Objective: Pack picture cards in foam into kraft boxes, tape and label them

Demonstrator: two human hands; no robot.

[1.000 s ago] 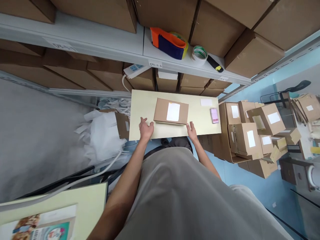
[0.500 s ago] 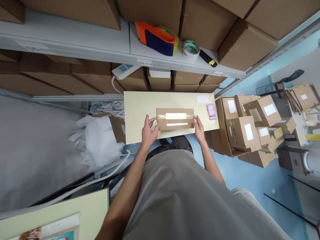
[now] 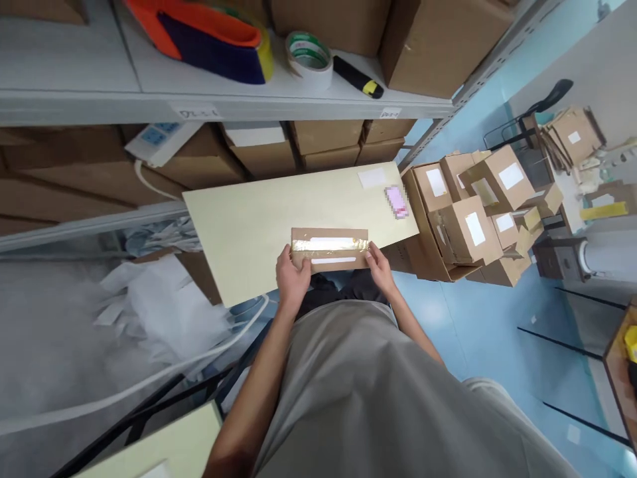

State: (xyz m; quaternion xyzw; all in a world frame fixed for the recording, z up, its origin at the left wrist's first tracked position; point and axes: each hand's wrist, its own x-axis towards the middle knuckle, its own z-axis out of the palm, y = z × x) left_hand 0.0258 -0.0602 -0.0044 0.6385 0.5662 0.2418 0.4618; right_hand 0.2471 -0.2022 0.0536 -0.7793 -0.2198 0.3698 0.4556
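Note:
Between my two hands is a long brown cardboard box (image 3: 331, 261), with clear tape and white label strips on its top. My left hand (image 3: 292, 279) grips its left end, the thumb on the near side. At the right end, my right hand (image 3: 379, 267) holds the box, its thumb resting near the corner. The box is at the near edge of the pale yellow table (image 3: 249, 226), partly past that edge. A blurred pink item (image 3: 397, 201) and a white paper slip (image 3: 372, 178) lie at the table's far right.
Above the table, a shelf (image 3: 149, 103) bears a tape dispenser (image 3: 209, 46), a tape roll (image 3: 309, 60) and a black-yellow cutter (image 3: 358, 76). A power strip (image 3: 162, 143) hangs below. Labelled cartons (image 3: 470, 229) are piled at the right; white wrapping (image 3: 169, 299) lies at the left.
My hands have closed onto the ends of the box and drawn it toward me, to the table's near edge. My view has turned and shifted right.

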